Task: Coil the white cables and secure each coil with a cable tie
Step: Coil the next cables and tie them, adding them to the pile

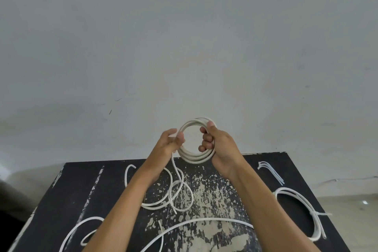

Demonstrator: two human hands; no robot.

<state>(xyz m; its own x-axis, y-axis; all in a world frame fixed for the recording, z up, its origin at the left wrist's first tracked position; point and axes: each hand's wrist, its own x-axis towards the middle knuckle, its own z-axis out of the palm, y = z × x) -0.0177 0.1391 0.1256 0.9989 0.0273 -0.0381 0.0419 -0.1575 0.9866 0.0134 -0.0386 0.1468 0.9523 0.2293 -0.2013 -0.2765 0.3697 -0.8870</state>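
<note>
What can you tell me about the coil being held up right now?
The coil is white round cable, apparently plastic-sheathed, wound into several stacked loops and held upright above the black table's far edge. The right hand grips its right side, fingers through the ring; the left hand pinches the left side. A loose tail hangs down to uncoiled loops on the table. No tie is visible on it.

Loose cable loops point(176, 192) clutter the table point(86, 186) centre; bare strip beside cable ties point(272, 172).

Both hands grip a raised white cable coil point(195, 141) — left hand point(170, 141), right hand point(218, 147) — above the black table point(81, 190).
</note>
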